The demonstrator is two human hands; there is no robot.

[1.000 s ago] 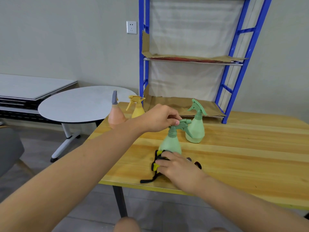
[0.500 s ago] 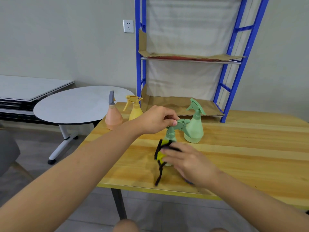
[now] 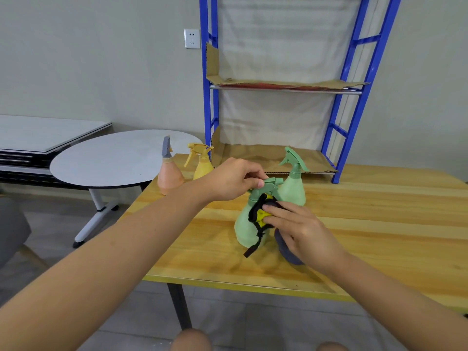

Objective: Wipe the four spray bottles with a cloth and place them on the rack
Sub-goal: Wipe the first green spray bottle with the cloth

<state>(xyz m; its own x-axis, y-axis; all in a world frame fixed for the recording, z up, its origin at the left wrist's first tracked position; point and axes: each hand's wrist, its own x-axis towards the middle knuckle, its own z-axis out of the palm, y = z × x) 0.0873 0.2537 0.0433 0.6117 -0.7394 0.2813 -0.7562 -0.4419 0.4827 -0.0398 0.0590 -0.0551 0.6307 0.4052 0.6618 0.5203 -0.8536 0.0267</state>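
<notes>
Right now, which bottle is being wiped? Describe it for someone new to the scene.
On the wooden table before the blue rack stand two green bottles. It is the nearer green bottle, held at its trigger by the left hand, the right hand pressing the cloth on it.

A wooden table (image 3: 367, 224) with a yellow edge runs beneath both hands, on a dark leg (image 3: 179, 307). Off to the left of the left hand stands a round grey table (image 3: 111, 158) on a white foot (it has small castors), and further left lies a long pale bench (image 3: 43, 130). High on the grey wall (image 3: 101, 59), above the left hand, sits a white socket (image 3: 192, 38).
</notes>
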